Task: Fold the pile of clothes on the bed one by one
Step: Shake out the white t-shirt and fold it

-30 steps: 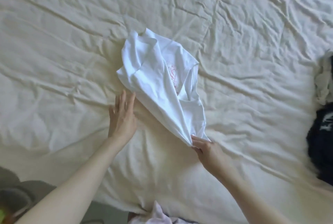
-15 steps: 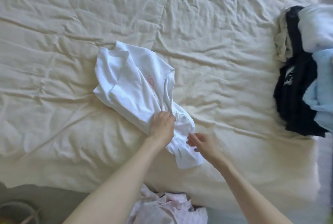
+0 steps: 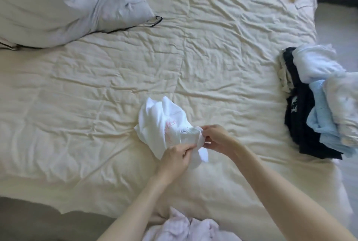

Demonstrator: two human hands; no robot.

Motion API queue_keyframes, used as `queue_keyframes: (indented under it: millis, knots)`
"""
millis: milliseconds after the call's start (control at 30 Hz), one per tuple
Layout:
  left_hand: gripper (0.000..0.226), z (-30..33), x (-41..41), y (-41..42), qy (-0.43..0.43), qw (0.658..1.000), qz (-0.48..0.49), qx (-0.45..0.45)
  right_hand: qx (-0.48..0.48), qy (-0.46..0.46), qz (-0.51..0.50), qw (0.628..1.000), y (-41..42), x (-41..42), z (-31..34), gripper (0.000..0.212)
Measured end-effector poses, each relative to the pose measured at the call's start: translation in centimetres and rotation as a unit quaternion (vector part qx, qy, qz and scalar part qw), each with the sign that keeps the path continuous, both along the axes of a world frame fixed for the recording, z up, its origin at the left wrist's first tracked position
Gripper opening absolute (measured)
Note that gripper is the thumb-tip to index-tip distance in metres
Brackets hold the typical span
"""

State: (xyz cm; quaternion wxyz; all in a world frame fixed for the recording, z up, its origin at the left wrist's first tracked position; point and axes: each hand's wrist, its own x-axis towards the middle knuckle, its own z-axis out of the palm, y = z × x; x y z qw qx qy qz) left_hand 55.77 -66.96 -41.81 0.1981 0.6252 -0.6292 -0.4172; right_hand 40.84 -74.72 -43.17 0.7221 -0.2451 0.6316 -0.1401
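Observation:
A white T-shirt [image 3: 158, 122] with a faint red print lies bunched up near the middle of the cream bed sheet [image 3: 193, 66]. Its near end is lifted between my two hands. My left hand [image 3: 175, 156] grips the cloth from the left, fingers curled round it. From the right, my right hand [image 3: 215, 138] pinches the same end at its upper edge. At the bed's right edge sits a pile of clothes [image 3: 317, 105]: white, black, light blue and pale pieces heaped together.
A grey-white pillow or duvet [image 3: 67, 4] fills the far left corner. A pale pink garment [image 3: 186, 229] hangs at the near bed edge below my arms. Grey floor [image 3: 29, 219] shows at the lower left and beyond the bed's right side.
My left hand went from flat on the sheet to gripping the shirt's near end. My right hand let go, then took hold again. The shirt is more bunched. The view has pulled back.

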Motion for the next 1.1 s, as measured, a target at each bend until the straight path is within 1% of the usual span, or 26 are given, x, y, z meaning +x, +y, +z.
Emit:
queue_keyframes:
  millis: [67, 133, 167, 200, 267, 333, 433, 467, 533, 600, 633, 700, 733, 767, 800, 867, 900, 933, 967, 1000, 1033, 1067, 1100]
  knots:
    - [0.025, 3.2, 1.7, -1.8, 0.038, 0.997, 0.064, 0.015, -0.056, -0.021, 0.029, 0.998, -1.4, 0.9, 4.1, 0.034]
    - [0.025, 6.8, 3.2, -3.7, 0.069, 0.993, 0.099, 0.005, -0.119, -0.018, 0.069, 0.99, -2.8, 1.8, 8.9, 0.032]
    - [0.025, 8.6, 3.9, -4.7, 0.066, 0.992, 0.107, -0.019, -0.159, -0.003, 0.09, 0.983, -3.5, 2.2, 11.4, 0.031]
    - [0.024, 10.3, 4.6, -5.7, 0.041, 0.991, 0.11, -0.058, -0.2, 0.019, 0.113, 0.973, -4.0, 2.4, 14.0, 0.028]
    - [0.026, 13.7, 5.8, -7.8, -0.027, 0.986, 0.09, -0.14, -0.273, 0.064, 0.148, 0.949, -4.8, 2.6, 19.1, 0.025]
    - [0.04, 16.9, 6.3, -9.4, -0.046, 0.98, 0.033, -0.19, -0.329, 0.074, 0.154, 0.929, -5.3, 2.4, 23.9, 0.024]
    - [0.06, 20.4, 5.4, -10.9, -0.046, 0.971, -0.064, -0.225, -0.376, 0.032, 0.132, 0.917, -5.4, 1.8, 30.2, 0.023]
    - [0.063, 21.1, 4.9, -11.2, -0.04, 0.969, -0.081, -0.23, -0.384, 0.01, 0.123, 0.915, -5.3, 1.5, 32.0, 0.023]
    - [0.065, 22.0, 3.8, -11.4, -0.038, 0.969, -0.08, -0.231, -0.401, -0.034, 0.108, 0.909, -5.1, 0.7, 35.0, 0.024]
    - [0.061, 22.3, 3.1, -11.4, -0.042, 0.975, -0.052, -0.214, -0.43, -0.058, 0.101, 0.895, -4.7, 0.1, 37.4, 0.028]
    - [0.054, 22.5, 2.9, -11.3, -0.049, 0.977, -0.034, -0.205, -0.446, -0.059, 0.098, 0.888, -4.5, -0.2, 38.4, 0.032]
    - [0.024, 23.5, 2.7, -11.1, -0.066, 0.977, -0.004, -0.202, -0.473, -0.035, 0.081, 0.877, -4.2, -0.9, 39.8, 0.04]
    - [0.016, 24.4, 3.0, -11.0, -0.059, 0.976, 0.005, -0.207, -0.48, -0.015, 0.074, 0.874, -4.2, -1.4, 40.3, 0.041]
    - [0.02, 25.2, 3.5, -11.2, -0.047, 0.974, 0.012, -0.22, -0.483, 0.012, 0.073, 0.873, -4.2, -1.9, 40.6, 0.037]
    - [0.024, 26.3, 4.1, -11.4, -0.043, 0.972, 0.019, -0.229, -0.481, 0.042, 0.077, 0.872, -4.2, -2.6, 41.0, 0.029]
    - [0.024, 28.9, 5.4, -12.0, -0.048, 0.972, 0.03, -0.23, -0.473, 0.108, 0.109, 0.868, -4.1, -3.9, 41.5, 0.009]
    - [0.023, 30.1, 6.1, -12.3, -0.049, 0.971, 0.036, -0.23, -0.479, 0.187, 0.15, 0.844, -4.3, -4.5, 41.4, 0.014]
    - [0.02, 31.3, 6.6, -12.6, -0.046, 0.971, 0.04, -0.231, -0.488, 0.292, 0.201, 0.798, -4.7, -5.0, 41.1, 0.021]
    - [0.018, 32.4, 7.1, -12.8, -0.04, 0.971, 0.04, -0.232, -0.499, 0.388, 0.24, 0.737, -5.0, -5.2, 40.7, 0.025]
    - [0.017, 33.3, 7.5, -12.9, -0.033, 0.971, 0.036, -0.235, -0.521, 0.445, 0.253, 0.683, -5.1, -5.2, 40.4, 0.024]
    - [0.016, 34.1, 7.9, -13.0, -0.028, 0.971, 0.027, -0.236, -0.544, 0.463, 0.247, 0.655, -5.3, -5.3, 40.1, 0.019]
    - [0.015, 34.9, 8.3, -13.0, -0.028, 0.971, 0.015, -0.237, -0.562, 0.458, 0.232, 0.648, -5.6, -5.5, 39.8, 0.015]
    - [0.013, 35.5, 8.6, -13.0, -0.026, 0.971, 0.004, -0.237, -0.574, 0.442, 0.216, 0.655, -6.0, -5.8, 39.7, 0.014]
